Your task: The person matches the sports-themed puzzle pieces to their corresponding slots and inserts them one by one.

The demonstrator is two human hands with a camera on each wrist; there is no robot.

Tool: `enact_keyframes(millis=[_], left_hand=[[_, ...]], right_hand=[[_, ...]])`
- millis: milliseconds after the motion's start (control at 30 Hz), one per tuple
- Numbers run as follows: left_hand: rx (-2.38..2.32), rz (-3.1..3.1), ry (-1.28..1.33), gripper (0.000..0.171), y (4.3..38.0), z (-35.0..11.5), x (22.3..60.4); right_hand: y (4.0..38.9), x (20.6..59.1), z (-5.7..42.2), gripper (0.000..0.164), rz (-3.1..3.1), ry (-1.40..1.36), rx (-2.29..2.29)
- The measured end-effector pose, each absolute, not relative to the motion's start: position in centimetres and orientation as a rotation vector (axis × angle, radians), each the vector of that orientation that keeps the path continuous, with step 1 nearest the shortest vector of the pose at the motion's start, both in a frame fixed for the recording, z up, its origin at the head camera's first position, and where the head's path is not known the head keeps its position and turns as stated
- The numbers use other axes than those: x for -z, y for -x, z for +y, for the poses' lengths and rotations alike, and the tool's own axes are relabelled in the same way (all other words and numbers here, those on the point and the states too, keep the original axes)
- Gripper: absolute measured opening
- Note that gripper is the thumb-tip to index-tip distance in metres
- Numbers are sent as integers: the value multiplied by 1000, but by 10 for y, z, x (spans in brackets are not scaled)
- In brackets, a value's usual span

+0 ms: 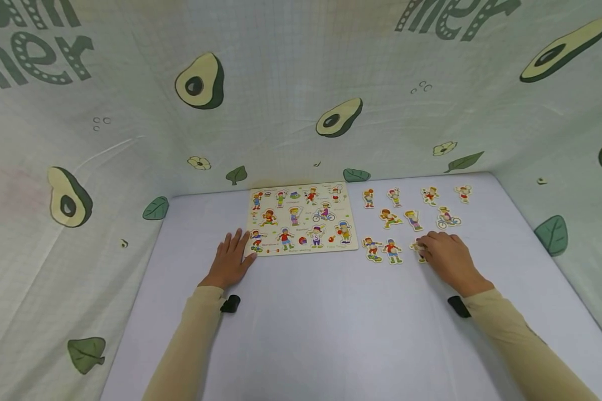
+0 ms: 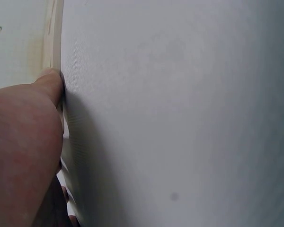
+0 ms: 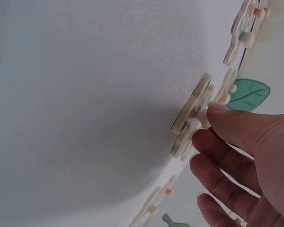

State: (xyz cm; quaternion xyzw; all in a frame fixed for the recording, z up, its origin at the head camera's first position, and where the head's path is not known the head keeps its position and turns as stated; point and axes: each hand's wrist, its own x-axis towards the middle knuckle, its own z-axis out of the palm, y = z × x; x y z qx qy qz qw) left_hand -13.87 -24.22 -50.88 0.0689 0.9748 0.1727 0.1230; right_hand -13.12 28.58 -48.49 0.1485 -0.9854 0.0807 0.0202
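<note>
A wooden knob puzzle board [image 1: 301, 250] printed with children playing sports lies on the table. My left hand [image 1: 229, 259] is at its left edge, fingers extended, and in the left wrist view the thumb [image 2: 49, 85] touches the board's rim. Right of the board, my right hand [image 1: 451, 260] pinches a figure-shaped puzzle piece [image 1: 417, 249], mostly covered by the fingers in the head view. The right wrist view has thumb and forefinger at the knob of this puzzle piece [image 3: 191, 106]; its lower part overlaps another wooden edge that I cannot identify.
More puzzle pieces lie in loose rows right of the board, among them a cyclist [image 1: 448, 218], a runner [image 1: 391, 219] and a skateboarder [image 1: 372, 249]. The white table [image 1: 331, 334] meets a hanging avocado-print cloth [image 1: 271, 111] at its back and sides.
</note>
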Motion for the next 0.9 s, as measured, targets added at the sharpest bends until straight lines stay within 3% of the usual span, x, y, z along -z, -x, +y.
enact_keyframes(millis=[367, 900], left_hand=[[-514, 2853, -200, 72, 139, -240, 510], [-493, 2850, -182, 71, 137, -242, 508]], right_hand=[[139, 490, 284, 12, -3045, -466, -220], [143, 467, 258, 13, -2924, -603, -261]])
